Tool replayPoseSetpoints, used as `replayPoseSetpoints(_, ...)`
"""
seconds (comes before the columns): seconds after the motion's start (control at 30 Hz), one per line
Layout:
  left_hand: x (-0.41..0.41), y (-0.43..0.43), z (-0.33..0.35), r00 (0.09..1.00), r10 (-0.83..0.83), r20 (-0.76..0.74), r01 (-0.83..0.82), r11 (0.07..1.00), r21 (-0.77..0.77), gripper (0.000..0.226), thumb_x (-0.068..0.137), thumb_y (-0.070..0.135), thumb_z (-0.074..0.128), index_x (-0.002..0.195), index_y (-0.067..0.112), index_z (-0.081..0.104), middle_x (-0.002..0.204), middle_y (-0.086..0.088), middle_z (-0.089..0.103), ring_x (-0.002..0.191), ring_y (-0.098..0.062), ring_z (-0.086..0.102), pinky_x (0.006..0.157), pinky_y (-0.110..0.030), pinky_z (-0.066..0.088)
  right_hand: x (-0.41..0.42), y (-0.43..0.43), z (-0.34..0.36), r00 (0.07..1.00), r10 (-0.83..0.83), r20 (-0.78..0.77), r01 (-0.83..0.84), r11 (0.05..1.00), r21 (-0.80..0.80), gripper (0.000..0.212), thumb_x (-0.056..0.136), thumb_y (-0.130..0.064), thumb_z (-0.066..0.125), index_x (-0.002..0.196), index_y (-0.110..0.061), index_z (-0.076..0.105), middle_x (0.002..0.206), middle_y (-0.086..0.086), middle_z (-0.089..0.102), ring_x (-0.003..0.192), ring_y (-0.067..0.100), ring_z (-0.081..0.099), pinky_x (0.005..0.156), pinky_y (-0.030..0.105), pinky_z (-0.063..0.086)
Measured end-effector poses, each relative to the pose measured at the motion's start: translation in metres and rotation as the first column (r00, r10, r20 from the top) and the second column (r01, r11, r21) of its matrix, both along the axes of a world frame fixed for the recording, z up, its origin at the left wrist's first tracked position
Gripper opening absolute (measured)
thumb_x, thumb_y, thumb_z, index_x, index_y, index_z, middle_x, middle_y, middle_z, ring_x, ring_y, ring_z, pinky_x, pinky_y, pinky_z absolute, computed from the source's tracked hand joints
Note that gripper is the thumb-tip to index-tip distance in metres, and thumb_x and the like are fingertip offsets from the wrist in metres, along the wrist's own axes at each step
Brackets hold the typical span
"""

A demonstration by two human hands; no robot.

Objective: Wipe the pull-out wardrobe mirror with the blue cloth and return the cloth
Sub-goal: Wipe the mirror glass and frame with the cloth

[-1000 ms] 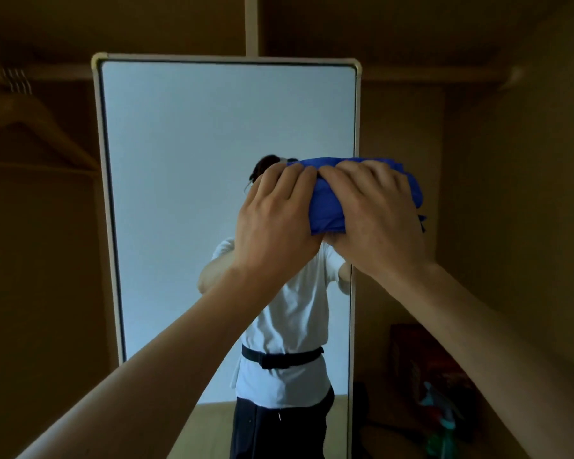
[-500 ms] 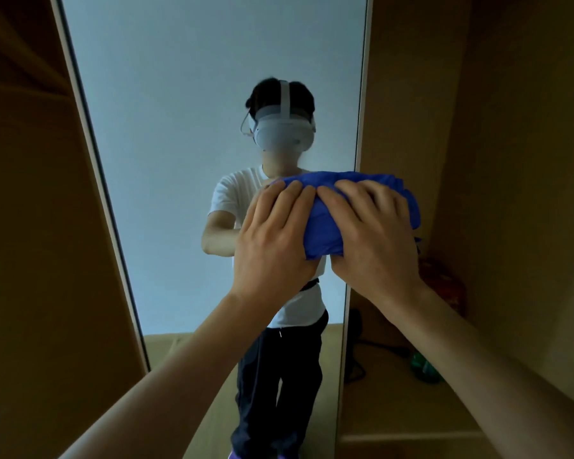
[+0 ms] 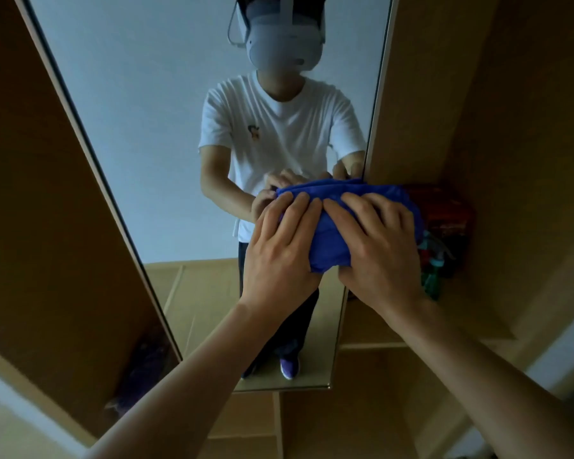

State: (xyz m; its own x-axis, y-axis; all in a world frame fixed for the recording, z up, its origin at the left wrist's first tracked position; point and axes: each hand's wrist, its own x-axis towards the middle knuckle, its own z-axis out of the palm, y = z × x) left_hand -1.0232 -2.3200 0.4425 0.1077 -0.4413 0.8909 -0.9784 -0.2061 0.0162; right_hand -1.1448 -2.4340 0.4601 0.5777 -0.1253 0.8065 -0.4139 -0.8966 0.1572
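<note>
The tall pull-out mirror (image 3: 166, 127) fills the middle of the view and reflects a person in a white T-shirt. A bunched blue cloth (image 3: 328, 226) is pressed against the glass at the mirror's right edge, about waist height in the reflection, and part of it reaches past that edge. My left hand (image 3: 279, 253) covers the cloth's left half and my right hand (image 3: 378, 246) covers its right half. On both hands the fingers lie over the wad and the thumbs are hidden beneath it.
A wooden wardrobe panel (image 3: 47, 193) runs along the mirror's left side. On the right, a wardrobe compartment (image 3: 511, 127) holds a red box (image 3: 444, 210) and a green spray bottle (image 3: 433, 276) on a shelf (image 3: 378, 326). Lower shelves lie under the mirror's bottom edge.
Both hands have slid the cloth down the mirror's right side, from head height to waist height in the reflection. My view has tilted down with them.
</note>
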Motion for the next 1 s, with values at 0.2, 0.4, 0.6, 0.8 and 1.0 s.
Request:
replayPoseSetpoints(0.2, -0.005, 0.010, -0.056, 0.996, 0.034, -0.088, -0.021, 0.990, 0.141, 0.065, 0.079, 0.028, 0.079, 0.137, 0.004, 0.060, 0.140, -0.014, 0.059, 0.134, -0.036, 0.049, 0.110, -0.051, 0.042, -0.005, 0.003, -0.057, 0.994, -0.009, -0.108, 0.014, 0.999, 0.052, 0.058, 0.080, -0.025, 0.053, 0.138, -0.017, 0.052, 0.138, 0.009, 0.055, 0.125, 0.033, 0.047, 0.103, 0.050, 0.034)
replayPoseSetpoints(0.4, -0.011, 0.021, -0.120, 0.986, 0.042, -0.161, 0.003, 0.963, 0.270, 0.067, 0.076, 0.022, 0.081, 0.136, 0.002, 0.060, 0.138, -0.015, 0.059, 0.133, -0.035, 0.047, 0.107, -0.051, 0.047, -0.011, 0.008, -0.127, 0.976, -0.003, -0.217, 0.029, 0.993, 0.113, 0.055, 0.084, -0.020, 0.064, 0.138, -0.017, 0.054, 0.136, 0.008, 0.057, 0.124, 0.033, 0.050, 0.103, 0.049, 0.036)
replayPoseSetpoints(0.6, -0.015, 0.028, -0.171, 0.973, 0.070, -0.221, 0.025, 0.917, 0.398, 0.065, 0.076, 0.015, 0.079, 0.136, 0.001, 0.059, 0.137, -0.017, 0.059, 0.132, -0.036, 0.047, 0.109, -0.049, 0.045, -0.012, 0.009, -0.187, 0.956, 0.023, -0.292, 0.030, 0.984, 0.176, 0.051, 0.086, -0.023, 0.055, 0.137, -0.016, 0.053, 0.134, 0.007, 0.056, 0.124, 0.033, 0.049, 0.103, 0.049, 0.036)
replayPoseSetpoints(0.8, -0.021, 0.033, -0.227, 0.954, 0.109, -0.279, 0.053, 0.854, 0.518, 0.059, 0.081, 0.019, 0.081, 0.133, 0.001, 0.062, 0.132, -0.015, 0.063, 0.127, -0.034, 0.056, 0.108, -0.044, 0.047, -0.017, 0.015, -0.251, 0.922, 0.067, -0.380, 0.043, 0.961, 0.275, 0.057, 0.078, -0.012, 0.062, 0.135, -0.014, 0.055, 0.131, 0.008, 0.060, 0.123, 0.032, 0.051, 0.101, 0.047, 0.039)
replayPoseSetpoints(1.0, -0.025, 0.031, -0.282, 0.933, 0.146, -0.330, 0.070, 0.824, 0.562, 0.050, 0.082, 0.010, 0.077, 0.130, 0.000, 0.064, 0.128, -0.013, 0.066, 0.123, -0.034, 0.060, 0.102, -0.042, 0.052, -0.018, 0.020, -0.306, 0.888, 0.085, -0.452, 0.087, 0.934, 0.346, 0.049, 0.084, -0.011, 0.051, 0.133, -0.014, 0.058, 0.128, 0.007, 0.062, 0.120, 0.032, 0.055, 0.101, 0.047, 0.042)
